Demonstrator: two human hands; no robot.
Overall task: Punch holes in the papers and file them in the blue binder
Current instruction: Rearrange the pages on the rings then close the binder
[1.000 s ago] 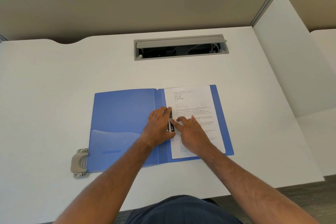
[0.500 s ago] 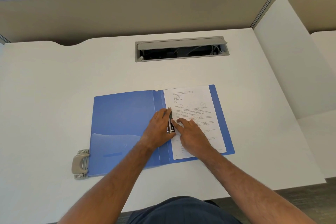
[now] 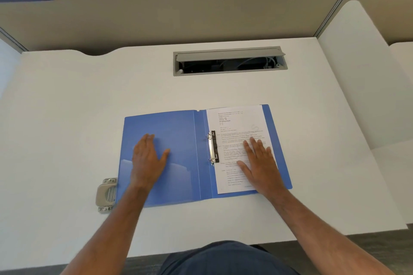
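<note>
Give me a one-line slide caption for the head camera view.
Left hand flat on the open blue binder, right hand flat on the filed papers, hole punch alongside.

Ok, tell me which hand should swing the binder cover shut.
Left, probably. The left hand lies flat on the open cover of the blue binder, while the right hand presses the papers by the rings.

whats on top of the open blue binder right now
Printed papers on the ring clip, right hand flat on them; left hand on the blue binder. Sheet count hidden.
</note>
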